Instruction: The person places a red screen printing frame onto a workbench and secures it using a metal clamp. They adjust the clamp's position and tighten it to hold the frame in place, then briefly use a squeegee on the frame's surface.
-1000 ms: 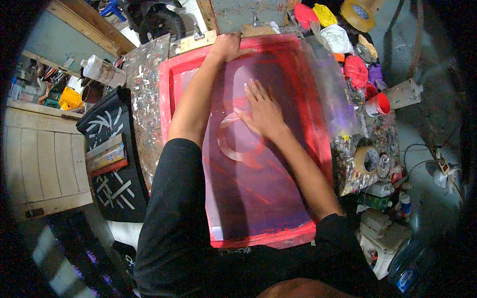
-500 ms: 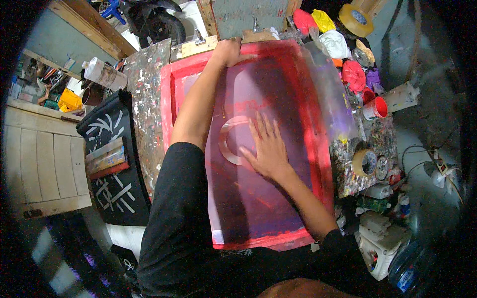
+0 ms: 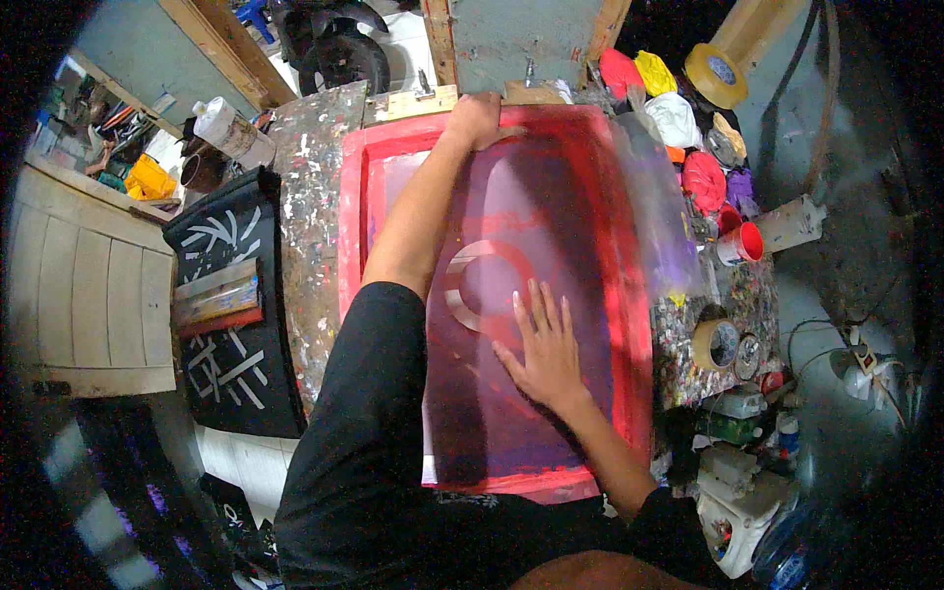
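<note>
Head view, looking down: a paint-spattered worktable [image 3: 307,226] stands in a cluttered room, with a pale panelled door [image 3: 98,285] at left and a dark wheel [image 3: 344,65] beyond the far side. On the table, before the person, lies a red frame [image 3: 354,202] stretched with purplish mesh [image 3: 511,433] bearing a pale arc. The left hand [image 3: 479,118] is clamped over the frame's far edge. The right hand [image 3: 547,356] is flat, fingers slightly spread, over the mesh, well inside all four sides; whether its palm touches cannot be told. A strip of tabletop separates the frame's left edge from black cloth [image 3: 280,398]; at right, a clear sheet [image 3: 657,211] crowds the frame, with a tape roll [image 3: 715,344] near the table's edge.
</note>
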Demonstrator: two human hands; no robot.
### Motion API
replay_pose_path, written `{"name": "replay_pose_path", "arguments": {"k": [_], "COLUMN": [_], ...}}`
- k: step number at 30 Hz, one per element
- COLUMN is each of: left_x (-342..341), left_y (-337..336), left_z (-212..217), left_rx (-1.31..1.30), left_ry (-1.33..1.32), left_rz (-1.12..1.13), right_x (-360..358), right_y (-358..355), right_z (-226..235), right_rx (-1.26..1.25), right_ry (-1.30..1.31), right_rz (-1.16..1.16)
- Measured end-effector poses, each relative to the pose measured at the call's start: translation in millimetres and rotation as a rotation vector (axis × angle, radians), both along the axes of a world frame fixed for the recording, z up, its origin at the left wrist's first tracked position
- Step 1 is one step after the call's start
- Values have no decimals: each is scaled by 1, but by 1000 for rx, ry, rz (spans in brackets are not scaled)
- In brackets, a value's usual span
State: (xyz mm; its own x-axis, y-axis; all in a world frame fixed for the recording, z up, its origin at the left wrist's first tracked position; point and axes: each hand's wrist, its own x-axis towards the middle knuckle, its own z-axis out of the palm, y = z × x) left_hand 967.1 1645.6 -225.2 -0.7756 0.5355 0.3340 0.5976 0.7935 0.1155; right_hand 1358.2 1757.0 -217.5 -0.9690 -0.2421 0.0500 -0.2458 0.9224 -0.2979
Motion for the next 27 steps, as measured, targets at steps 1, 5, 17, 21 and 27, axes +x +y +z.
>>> {"name": "replay_pose_path", "arguments": {"k": [1, 5, 17, 21, 27], "left_x": [0, 4, 79, 168, 412], "left_y": [0, -3, -185, -227, -215], "left_z": [1, 6, 3, -3, 27], "left_rx": [12, 93, 290, 414, 474], "left_ry": [-1, -3, 221, -257, -207], "left_rz": [-2, -27, 386, 545, 765], "right_x": [-4, -7, 31, 104, 182], "right_y": [-1, 1, 55, 99, 108], "right_z": [-1, -4, 27, 46, 49], "right_rx": [-5, -21, -277, -185, -214], "right_ry": [54, 37, 84, 121, -322], "right_rz": [-10, -16, -170, -489, -962]}}
